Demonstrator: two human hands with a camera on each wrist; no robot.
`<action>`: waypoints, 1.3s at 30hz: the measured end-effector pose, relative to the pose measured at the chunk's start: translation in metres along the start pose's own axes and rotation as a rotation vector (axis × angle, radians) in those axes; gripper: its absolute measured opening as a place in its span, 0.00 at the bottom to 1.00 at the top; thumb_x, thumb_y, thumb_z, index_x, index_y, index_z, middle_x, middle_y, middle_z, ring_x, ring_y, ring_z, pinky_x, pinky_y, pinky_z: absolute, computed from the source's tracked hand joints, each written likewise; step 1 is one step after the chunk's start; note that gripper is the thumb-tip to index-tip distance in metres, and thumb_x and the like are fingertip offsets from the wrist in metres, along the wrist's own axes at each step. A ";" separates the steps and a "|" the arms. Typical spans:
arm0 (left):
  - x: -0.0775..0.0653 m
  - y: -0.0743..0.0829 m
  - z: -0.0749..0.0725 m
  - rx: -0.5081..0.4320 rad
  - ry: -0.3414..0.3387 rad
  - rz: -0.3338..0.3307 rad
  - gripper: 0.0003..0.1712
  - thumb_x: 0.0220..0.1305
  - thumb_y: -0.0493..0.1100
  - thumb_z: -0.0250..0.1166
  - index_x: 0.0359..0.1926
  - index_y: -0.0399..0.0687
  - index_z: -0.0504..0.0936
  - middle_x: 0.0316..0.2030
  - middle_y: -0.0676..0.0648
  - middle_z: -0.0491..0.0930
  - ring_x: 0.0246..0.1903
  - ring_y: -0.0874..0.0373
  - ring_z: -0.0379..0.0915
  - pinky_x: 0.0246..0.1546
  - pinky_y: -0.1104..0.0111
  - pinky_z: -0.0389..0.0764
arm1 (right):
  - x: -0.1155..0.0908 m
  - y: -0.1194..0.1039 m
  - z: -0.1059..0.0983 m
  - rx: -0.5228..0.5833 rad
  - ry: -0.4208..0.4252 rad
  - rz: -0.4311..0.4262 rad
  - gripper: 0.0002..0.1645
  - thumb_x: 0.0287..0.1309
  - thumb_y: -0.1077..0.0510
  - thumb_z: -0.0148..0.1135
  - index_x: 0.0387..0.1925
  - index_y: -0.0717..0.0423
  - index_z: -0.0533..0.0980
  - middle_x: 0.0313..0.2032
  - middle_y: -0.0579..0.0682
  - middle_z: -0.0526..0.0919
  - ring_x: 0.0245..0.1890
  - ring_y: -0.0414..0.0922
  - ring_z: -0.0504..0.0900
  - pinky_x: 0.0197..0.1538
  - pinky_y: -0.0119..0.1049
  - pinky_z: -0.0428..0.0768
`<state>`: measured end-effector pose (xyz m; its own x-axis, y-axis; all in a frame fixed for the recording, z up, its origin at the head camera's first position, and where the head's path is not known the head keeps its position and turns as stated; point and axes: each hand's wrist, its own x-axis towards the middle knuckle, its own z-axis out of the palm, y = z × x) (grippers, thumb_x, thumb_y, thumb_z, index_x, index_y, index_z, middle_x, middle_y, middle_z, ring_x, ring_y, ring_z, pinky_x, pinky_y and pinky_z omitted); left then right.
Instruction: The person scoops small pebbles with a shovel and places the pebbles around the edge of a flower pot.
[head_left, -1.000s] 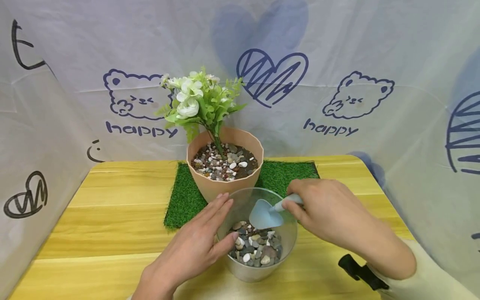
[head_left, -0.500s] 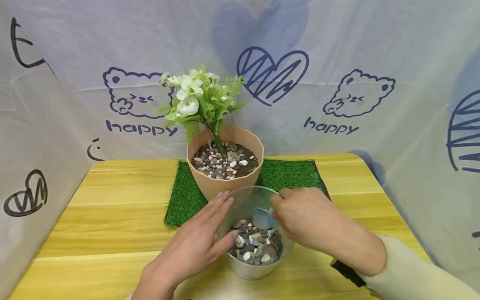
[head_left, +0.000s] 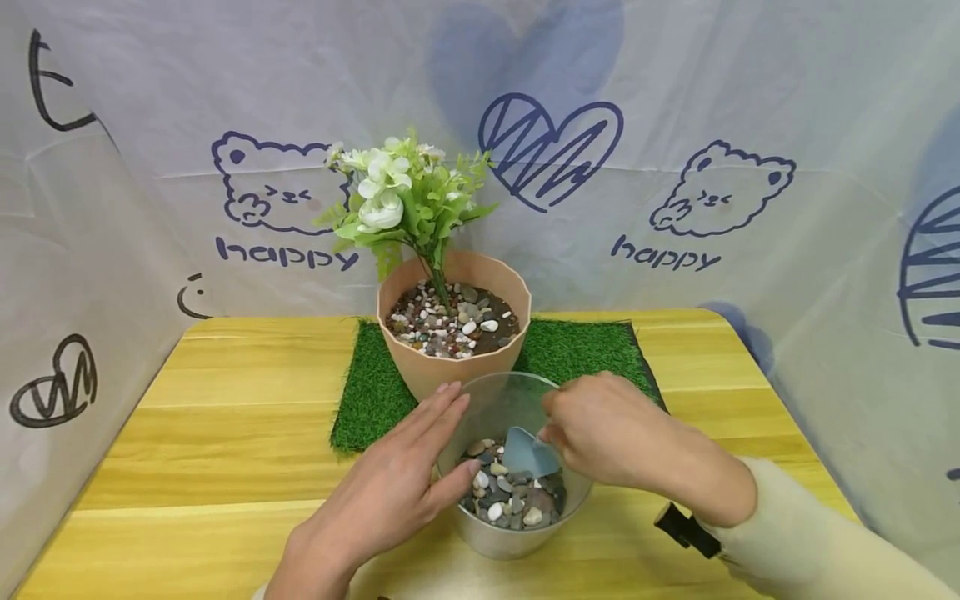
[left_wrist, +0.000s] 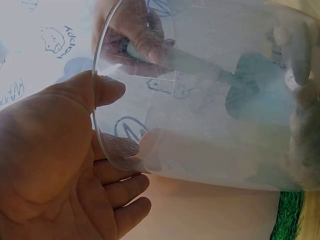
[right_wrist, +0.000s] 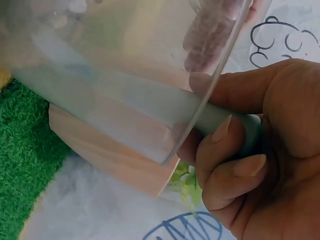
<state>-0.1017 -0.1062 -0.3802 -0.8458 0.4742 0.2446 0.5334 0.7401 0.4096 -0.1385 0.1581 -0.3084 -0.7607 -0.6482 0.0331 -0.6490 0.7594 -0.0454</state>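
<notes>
A clear plastic bucket [head_left: 498,544] with pebbles [head_left: 516,500] at the bottom stands on the table in front of the flowerpot. My left hand [head_left: 397,479] rests against its left side, fingers fairly straight, thumb and index finger at the rim. My right hand [head_left: 611,429] grips the handle [right_wrist: 227,122] of a small light-blue shovel [head_left: 529,452] at the right rim. The shovel's blade points down inside the bucket, its lower edge at the pebbles. Through the plastic, the left wrist view shows the blade [left_wrist: 255,90] tilted toward the stones.
Behind the bucket, a peach flowerpot [head_left: 420,367] stands on a green turf mat [head_left: 585,350]. It holds dark soil, small stones and a white-flowered plant [head_left: 408,200]. A printed cloth [head_left: 570,258] hangs behind and beside the wooden table [head_left: 225,433].
My right hand has moved left and lowered the shovel from above the bucket to the pebbles inside. My left hand has kept its place at the bucket's side.
</notes>
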 end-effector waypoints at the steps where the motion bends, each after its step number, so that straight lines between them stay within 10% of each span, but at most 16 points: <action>1: 0.000 0.000 0.000 0.002 0.000 0.001 0.42 0.76 0.61 0.60 0.81 0.46 0.63 0.82 0.47 0.56 0.81 0.54 0.53 0.80 0.55 0.62 | 0.000 0.001 0.000 0.026 -0.008 0.009 0.17 0.63 0.53 0.73 0.22 0.47 0.76 0.16 0.37 0.69 0.17 0.35 0.68 0.23 0.29 0.73; 39: 0.000 0.001 0.000 -0.001 0.002 -0.003 0.41 0.78 0.62 0.58 0.81 0.46 0.63 0.82 0.48 0.57 0.81 0.53 0.54 0.79 0.55 0.62 | 0.001 -0.003 0.012 0.325 -0.061 0.260 0.12 0.65 0.47 0.72 0.35 0.51 0.88 0.24 0.41 0.85 0.22 0.36 0.77 0.29 0.36 0.81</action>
<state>-0.1017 -0.1054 -0.3800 -0.8472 0.4712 0.2456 0.5312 0.7406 0.4114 -0.1372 0.1544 -0.3200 -0.8911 -0.4467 -0.0796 -0.3928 0.8473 -0.3576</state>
